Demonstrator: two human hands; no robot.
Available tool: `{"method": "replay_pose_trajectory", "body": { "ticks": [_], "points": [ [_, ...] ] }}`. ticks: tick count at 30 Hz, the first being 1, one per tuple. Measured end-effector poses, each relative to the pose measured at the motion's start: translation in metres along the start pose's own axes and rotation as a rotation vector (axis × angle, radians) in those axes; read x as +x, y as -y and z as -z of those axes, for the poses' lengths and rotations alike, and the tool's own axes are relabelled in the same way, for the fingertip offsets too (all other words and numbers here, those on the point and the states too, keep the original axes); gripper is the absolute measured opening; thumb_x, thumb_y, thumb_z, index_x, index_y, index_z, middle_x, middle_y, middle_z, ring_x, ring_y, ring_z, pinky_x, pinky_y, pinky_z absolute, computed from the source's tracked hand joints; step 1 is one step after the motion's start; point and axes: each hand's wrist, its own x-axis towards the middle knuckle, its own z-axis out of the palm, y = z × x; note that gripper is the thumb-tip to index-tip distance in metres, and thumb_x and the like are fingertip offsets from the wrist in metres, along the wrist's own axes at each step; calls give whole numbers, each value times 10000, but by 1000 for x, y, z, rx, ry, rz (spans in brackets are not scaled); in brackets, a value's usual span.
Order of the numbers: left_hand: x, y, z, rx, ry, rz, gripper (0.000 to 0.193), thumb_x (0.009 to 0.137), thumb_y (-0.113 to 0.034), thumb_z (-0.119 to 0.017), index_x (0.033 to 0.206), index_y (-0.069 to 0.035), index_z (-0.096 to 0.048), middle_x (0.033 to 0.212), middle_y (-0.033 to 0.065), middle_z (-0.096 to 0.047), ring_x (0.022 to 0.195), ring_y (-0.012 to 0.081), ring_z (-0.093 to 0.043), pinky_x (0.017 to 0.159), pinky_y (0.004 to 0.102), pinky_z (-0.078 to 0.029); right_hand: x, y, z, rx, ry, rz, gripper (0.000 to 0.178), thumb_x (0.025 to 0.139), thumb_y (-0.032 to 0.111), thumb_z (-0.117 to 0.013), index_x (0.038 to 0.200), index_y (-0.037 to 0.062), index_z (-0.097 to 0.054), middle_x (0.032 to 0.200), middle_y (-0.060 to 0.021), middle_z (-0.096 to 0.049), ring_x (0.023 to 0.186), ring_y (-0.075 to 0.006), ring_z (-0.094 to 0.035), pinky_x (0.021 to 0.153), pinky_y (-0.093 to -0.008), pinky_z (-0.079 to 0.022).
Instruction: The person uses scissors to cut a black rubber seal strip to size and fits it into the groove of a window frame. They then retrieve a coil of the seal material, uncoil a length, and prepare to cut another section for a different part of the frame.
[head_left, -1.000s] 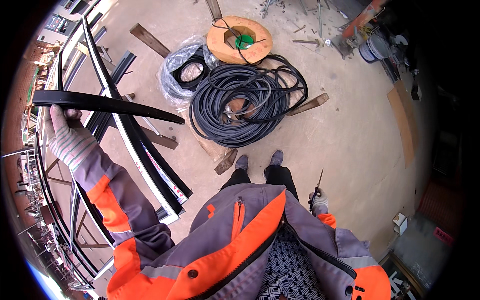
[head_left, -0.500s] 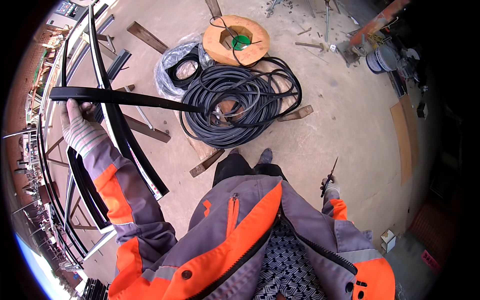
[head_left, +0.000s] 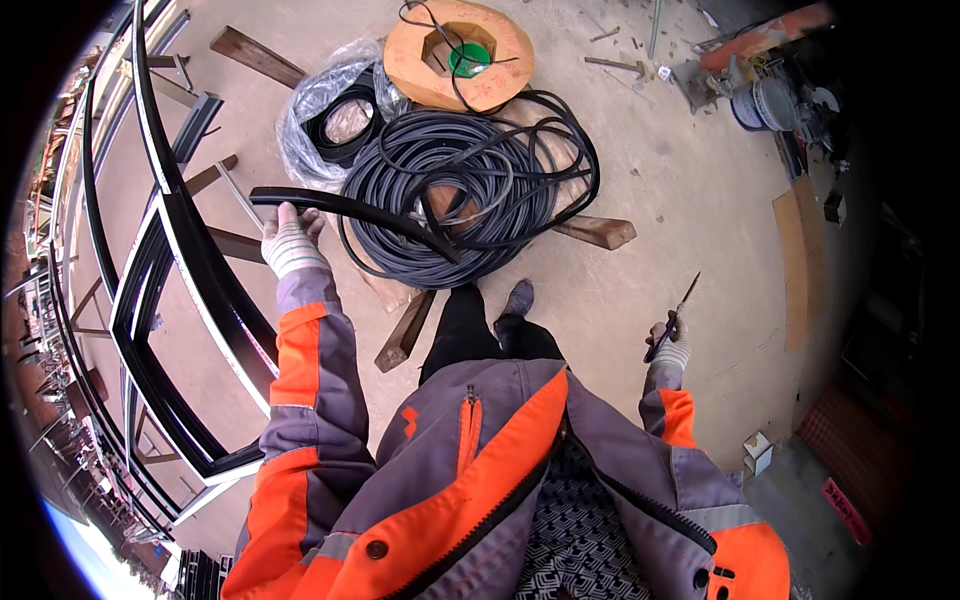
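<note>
A thick black rubber strip is pinched in my gloved left hand, close to one end. From there it arcs right over a large coil of black rubber cord on the floor; I cannot tell whether its far end joins the coil. My right hand, also gloved, hangs low at the right and is closed round dark-handled scissors, their thin blades pointing up and away from me. A black and white metal frame stands left of my left arm.
Behind the coil lies a cardboard reel with a green core, beside a plastic-wrapped coil. Wooden beams stick out around the coil near my feet. A bucket and scrap are at the far right. Long frames line the left.
My left hand has moved right with the strip, from over the frame toward the coil, and the strip sags more. My right hand has risen slightly, still holding the scissors.
</note>
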Motion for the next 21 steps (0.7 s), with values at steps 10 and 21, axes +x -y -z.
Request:
{"method": "replay_pose_trajectory", "body": {
  "ticks": [10,21],
  "points": [
    [79,169,42,-135,-335,506,263,977,-151,-550,1198,-11,-523,989,130,-653,786,248,-691,649,353,-603,29,79,-97,-79,-11,277,502,834,55,-673,1317,111,-553,722,12,-574,613,-77,-527,544,-223,-418],
    [195,238,22,-292,-449,561,305,1012,-151,-394,1202,60,-506,1164,180,-620,1072,298,-647,867,410,-604,52,116,-176,-77,-211,414,496,853,57,-686,1324,55,-531,936,11,-608,805,-85,-574,780,-213,-490]
  ]
}}
